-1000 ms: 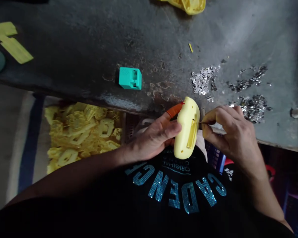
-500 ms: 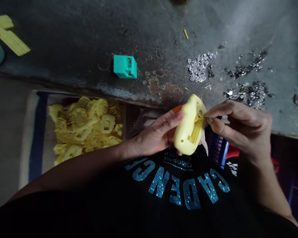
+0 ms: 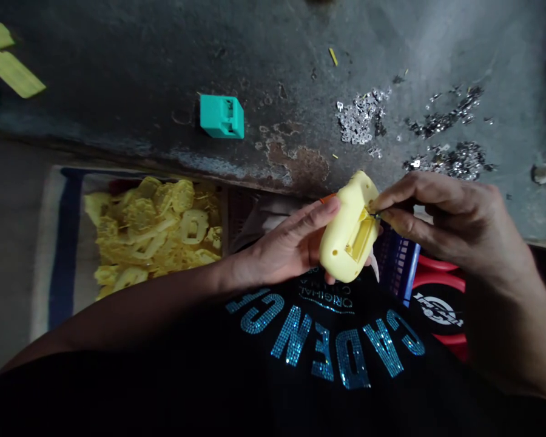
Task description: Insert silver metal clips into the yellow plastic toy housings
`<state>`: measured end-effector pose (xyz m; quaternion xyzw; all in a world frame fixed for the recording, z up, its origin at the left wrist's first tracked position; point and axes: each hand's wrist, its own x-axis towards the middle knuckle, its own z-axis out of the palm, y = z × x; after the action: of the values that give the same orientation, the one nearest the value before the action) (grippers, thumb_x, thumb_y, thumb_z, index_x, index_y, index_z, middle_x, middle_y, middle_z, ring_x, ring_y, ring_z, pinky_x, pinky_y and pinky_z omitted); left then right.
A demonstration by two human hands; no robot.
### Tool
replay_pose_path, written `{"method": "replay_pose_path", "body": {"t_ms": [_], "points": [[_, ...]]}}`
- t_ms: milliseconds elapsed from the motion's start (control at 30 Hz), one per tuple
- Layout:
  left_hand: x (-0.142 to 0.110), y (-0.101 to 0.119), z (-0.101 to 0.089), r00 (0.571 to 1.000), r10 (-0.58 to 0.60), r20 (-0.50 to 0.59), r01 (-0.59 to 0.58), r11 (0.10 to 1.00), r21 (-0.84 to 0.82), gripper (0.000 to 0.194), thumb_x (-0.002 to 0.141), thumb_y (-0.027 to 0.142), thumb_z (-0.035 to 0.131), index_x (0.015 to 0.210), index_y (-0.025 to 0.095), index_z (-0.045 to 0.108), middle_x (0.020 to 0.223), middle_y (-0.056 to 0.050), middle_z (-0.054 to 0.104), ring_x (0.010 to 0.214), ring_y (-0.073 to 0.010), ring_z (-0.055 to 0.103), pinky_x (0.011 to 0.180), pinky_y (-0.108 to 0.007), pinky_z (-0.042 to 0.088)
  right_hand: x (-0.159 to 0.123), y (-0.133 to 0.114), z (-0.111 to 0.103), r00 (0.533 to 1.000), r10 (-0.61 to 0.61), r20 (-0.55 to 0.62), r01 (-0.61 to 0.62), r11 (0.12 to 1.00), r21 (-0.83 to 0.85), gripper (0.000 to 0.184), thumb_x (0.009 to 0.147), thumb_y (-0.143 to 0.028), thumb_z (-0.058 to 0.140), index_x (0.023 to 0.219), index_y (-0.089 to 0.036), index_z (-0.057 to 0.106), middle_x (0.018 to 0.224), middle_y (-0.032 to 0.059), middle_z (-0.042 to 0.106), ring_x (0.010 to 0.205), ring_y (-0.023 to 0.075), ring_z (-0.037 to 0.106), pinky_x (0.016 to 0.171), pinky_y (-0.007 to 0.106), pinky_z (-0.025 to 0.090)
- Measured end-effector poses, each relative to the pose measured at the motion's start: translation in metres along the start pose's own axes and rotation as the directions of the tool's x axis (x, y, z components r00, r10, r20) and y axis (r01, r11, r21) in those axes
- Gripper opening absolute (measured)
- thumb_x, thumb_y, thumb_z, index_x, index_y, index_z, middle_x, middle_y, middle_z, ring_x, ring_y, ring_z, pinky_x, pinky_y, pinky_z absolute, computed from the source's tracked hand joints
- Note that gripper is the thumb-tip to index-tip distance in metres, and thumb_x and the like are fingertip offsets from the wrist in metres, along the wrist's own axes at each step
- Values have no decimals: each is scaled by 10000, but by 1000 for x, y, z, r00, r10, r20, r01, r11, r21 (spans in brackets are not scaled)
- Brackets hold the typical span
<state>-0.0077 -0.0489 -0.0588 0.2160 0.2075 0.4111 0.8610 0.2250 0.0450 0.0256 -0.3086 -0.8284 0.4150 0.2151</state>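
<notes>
My left hand (image 3: 295, 246) is closed round a pale yellow plastic housing (image 3: 339, 249), its thumb along the near left side. The housing is tilted, with an open rectangular compartment and small round holes facing up. At the compartment's upper right edge my right hand (image 3: 441, 215) pinches a small metal piece (image 3: 375, 215) between thumb and forefinger. The fingertips hide most of that piece. Past my right hand, loose flat metal tabs (image 3: 359, 118) lie in a pile on the grey bench (image 3: 277, 42), and another heap of shiny metal pieces (image 3: 464, 161) is beside them.
A turquoise block (image 3: 221, 116) with slots stands on the bench. Below the bench edge at left, a box holds many yellow plastic parts (image 3: 150, 230). A blue basket (image 3: 398, 261) and a red-and-black round item (image 3: 439, 303) are under my right arm. Yellow strips (image 3: 16, 73) lie far left.
My right fingers have shifted slightly along the compartment edge, and the pinched metal piece now shows more. The right forearm has swung outward to the right. The view has shifted a little.
</notes>
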Motion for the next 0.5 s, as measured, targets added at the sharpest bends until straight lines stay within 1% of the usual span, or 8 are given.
{"method": "replay_pose_path", "body": {"t_ms": [33, 100, 167, 233, 300, 400, 500], "points": [[0, -1, 0, 1000, 0, -12, -1, 1000, -3, 709, 1028, 764, 762, 1475, 219, 691, 1191, -131, 868, 908, -267, 882, 525, -235, 622, 1, -1, -2, 999, 40, -3, -40, 999, 2, 64, 1023, -277, 843, 1078, -307, 834, 991, -31, 859, 810, 153, 781, 757, 306, 623], [0, -2, 1, 998, -3, -58, 3, 1000, -4, 699, 1023, 765, 770, 1432, 202, 706, 1221, -143, 863, 895, -249, 875, 554, -238, 636, 2, -1, -4, 996, 84, 3, -84, 996, 16, 99, 975, -305, 873, 1044, -306, 802, 949, -39, 837, 762, 154, 745, 695, 304, 594], [0, -2, 1, 994, -13, -107, 13, 1000, 2, 697, 1020, 769, 775, 1406, 191, 715, 1254, -153, 856, 879, -227, 862, 623, -259, 671, 5, 1, -7, 995, 101, 25, -102, 995, 20, 133, 946, -320, 884, 1017, -302, 773, 905, -43, 815, 723, 149, 715, 643, 296, 569], [0, -3, 1, 992, -19, -126, 21, 1000, 9, 706, 1022, 773, 769, 1420, 192, 714, 1295, -159, 850, 880, -225, 856, 668, -285, 691, 7, 3, -9, 993, 106, 45, -107, 994, 17, 151, 933, -332, 889, 998, -300, 757, 884, -44, 806, 700, 147, 700, 616, 294, 560], [1, -3, 2, 994, -21, -104, 23, 1000, 19, 712, 1034, 776, 750, 1464, 211, 708, 1330, -158, 847, 909, -236, 860, 647, -280, 673, 10, 3, -11, 992, 112, 52, -113, 993, 16, 172, 915, -342, 909, 980, -299, 756, 877, -45, 807, 694, 147, 700, 609, 294, 560], [2, -2, 3, 999, -14, -39, 16, 999, 43, 689, 1048, 775, 736, 1527, 281, 698, 1374, -118, 852, 931, -242, 868, 585, -247, 614, 14, 3, -13, 990, 130, 46, -131, 991, 15, 198, 869, -341, 956, 944, -295, 779, 846, -54, 802, 688, 138, 704, 601, 277, 548], [3, -3, 3, 999, -6, -37, 8, 998, 67, 643, 1062, 769, 725, 1531, 330, 706, 1444, -77, 841, 954, -253, 867, 591, -254, 610, 19, 2, -15, 990, 129, 52, -129, 992, 9, 208, 823, -297, 983, 909, -284, 794, 796, -71, 787, 664, 113, 691, 583, 244, 522]]}}
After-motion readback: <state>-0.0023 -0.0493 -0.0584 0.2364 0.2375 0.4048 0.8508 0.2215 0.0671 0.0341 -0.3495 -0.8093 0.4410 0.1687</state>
